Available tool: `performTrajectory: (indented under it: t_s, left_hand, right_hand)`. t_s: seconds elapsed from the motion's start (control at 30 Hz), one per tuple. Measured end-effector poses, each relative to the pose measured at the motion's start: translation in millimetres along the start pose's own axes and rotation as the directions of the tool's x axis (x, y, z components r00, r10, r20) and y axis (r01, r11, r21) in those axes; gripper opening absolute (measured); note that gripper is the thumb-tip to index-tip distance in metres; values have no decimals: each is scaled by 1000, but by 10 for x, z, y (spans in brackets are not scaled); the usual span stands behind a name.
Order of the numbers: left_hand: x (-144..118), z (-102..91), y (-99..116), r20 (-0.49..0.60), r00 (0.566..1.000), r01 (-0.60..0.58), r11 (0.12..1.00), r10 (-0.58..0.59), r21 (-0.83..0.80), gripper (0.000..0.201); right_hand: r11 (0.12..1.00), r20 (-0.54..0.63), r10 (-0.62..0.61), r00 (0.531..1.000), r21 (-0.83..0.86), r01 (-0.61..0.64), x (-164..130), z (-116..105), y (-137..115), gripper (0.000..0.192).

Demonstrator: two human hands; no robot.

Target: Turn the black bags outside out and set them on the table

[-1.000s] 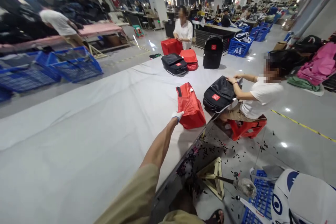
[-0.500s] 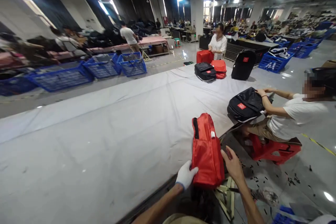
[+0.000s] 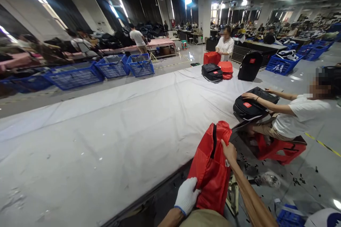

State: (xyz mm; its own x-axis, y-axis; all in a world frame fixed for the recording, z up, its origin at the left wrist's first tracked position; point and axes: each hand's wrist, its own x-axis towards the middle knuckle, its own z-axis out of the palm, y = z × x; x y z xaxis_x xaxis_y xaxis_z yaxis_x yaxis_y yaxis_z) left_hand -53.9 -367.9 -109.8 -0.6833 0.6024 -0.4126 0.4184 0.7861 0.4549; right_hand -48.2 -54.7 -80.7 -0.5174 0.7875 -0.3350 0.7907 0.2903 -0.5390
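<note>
A red backpack (image 3: 210, 165) hangs off the near edge of the long white-covered table (image 3: 119, 127), leaning toward my lap. My left hand (image 3: 186, 195), in a white glove, grips the bag's lower left corner. My bare right hand (image 3: 229, 150) holds its upper right side, near the black zipper. A seated person in a white shirt (image 3: 295, 117) at the right presses both hands on a black backpack (image 3: 249, 108) lying on the table edge.
At the table's far end lie a black backpack (image 3: 211, 72), red bags (image 3: 226, 69) and an upright black one (image 3: 249, 65), with a standing person (image 3: 225, 44) behind. Blue crates (image 3: 114, 65) line the far side. A red stool (image 3: 277, 149) and black scraps sit on the floor at right.
The red backpack came from far out on the table to the near edge. First only my left hand touched it; now both hands hold it, tipped over the edge toward me.
</note>
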Motion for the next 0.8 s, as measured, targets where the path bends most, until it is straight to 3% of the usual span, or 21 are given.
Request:
performTrajectory:
  t_s: [0.1,0.17,0.27,0.33,0.4,0.47,0.53,0.67,0.8]
  left_hand:
    - [152,-150,11,-128,988,-89,996,86,-13,22]
    - [293,-336,80,-185,979,-104,991,88,-82,17]
    - [501,-715,302,-264,962,-162,920,66,-358,43]
    - [631,-1004,506,-361,929,-273,811,82,-517,67]
    - [779,-1289,703,-445,893,-354,716,68,-602,81]
    - [967,-1531,846,-466,885,-361,659,18,-660,74]
    - [1184,-1680,916,-481,876,-363,629,-20,-688,54]
    - [1549,-1610,920,-517,856,-423,537,-29,-730,45]
    - [1691,-1340,664,-505,863,-410,568,-11,-713,46]
  right_hand:
    - [992,-191,-96,977,57,109,-65,-292,-182,74]
    - [964,-350,-151,924,156,216,-136,-474,-316,80]
    - [872,-485,-217,847,294,392,-273,-575,-428,85]
    - [822,-471,-256,844,353,447,-365,-489,-418,85]
    - [794,-352,-301,886,422,438,-449,-330,-367,86]
    - [770,-192,-353,916,496,401,-516,-197,-332,87]
    - [744,-130,-378,916,546,385,-551,-170,-391,89]
    - [723,-312,-342,887,516,460,-482,-416,-918,96]
    - [917,-357,-316,879,122,379,-324,-677,-1556,88]
